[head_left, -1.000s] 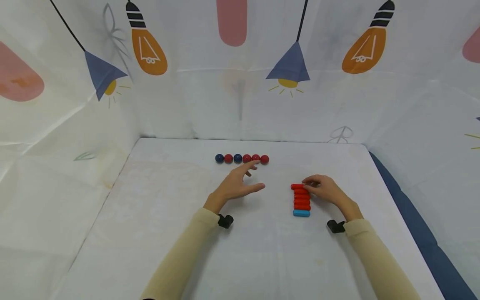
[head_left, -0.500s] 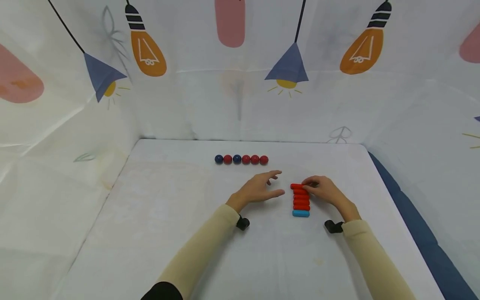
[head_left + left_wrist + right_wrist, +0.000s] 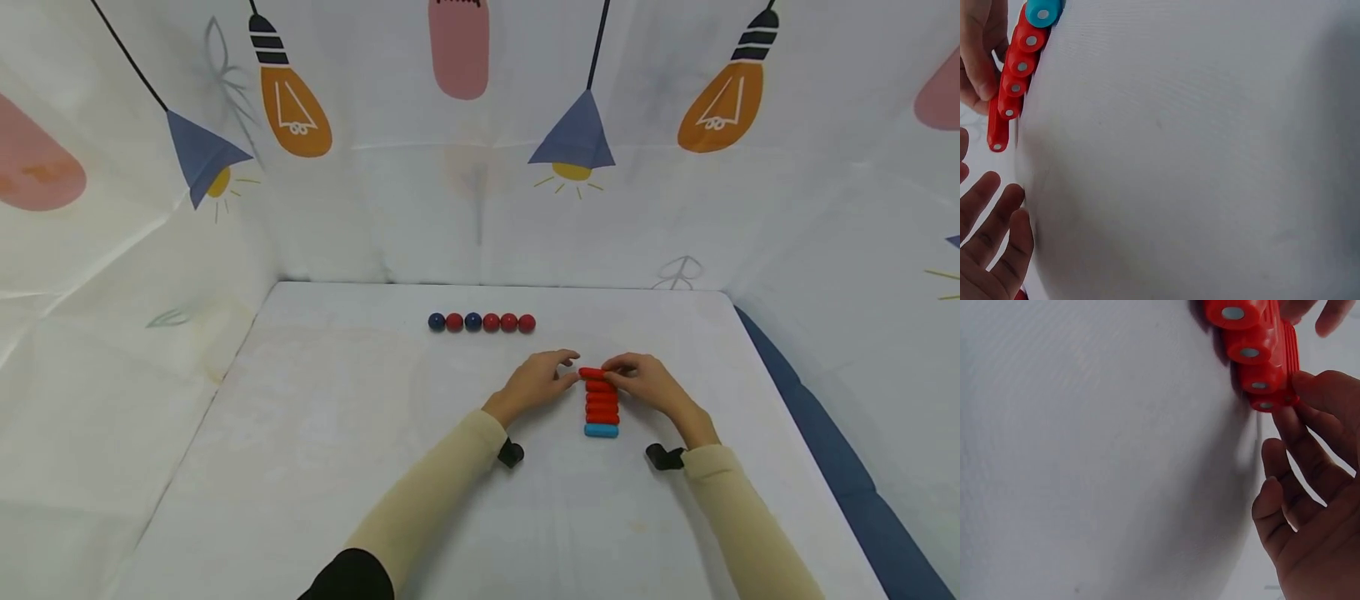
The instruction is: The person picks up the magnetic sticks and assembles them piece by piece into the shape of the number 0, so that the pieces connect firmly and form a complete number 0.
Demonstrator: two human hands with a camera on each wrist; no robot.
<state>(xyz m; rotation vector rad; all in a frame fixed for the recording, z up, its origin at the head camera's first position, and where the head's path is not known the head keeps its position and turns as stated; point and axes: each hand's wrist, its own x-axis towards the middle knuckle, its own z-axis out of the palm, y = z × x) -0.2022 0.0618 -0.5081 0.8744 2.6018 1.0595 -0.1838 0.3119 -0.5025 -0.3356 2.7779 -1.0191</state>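
Note:
My right hand (image 3: 648, 383) pinches the right part of the farthest red rod (image 3: 591, 373) between thumb and fingers. That rod juts a little to the left of several other red rods (image 3: 602, 402), lined up side by side on the table. A light blue rod (image 3: 602, 431) closes the row at the near end. Silvery discs show on the rod ends in both wrist views. My left hand (image 3: 534, 382) has come close to the pinched rod's left end; in the left wrist view its fingers (image 3: 997, 219) are spread and a gap separates them from the rod.
Behind the hands, a straight line of red and dark blue balls (image 3: 491, 322) lies on the white table (image 3: 337, 433). A white cloth with printed lamps (image 3: 420, 208) hangs behind. Dark blue fabric (image 3: 825, 433) shows past the right edge.
My left hand has moved right, from in front of the balls to beside the pinched rod's left end. The right hand keeps its pinch almost in place.

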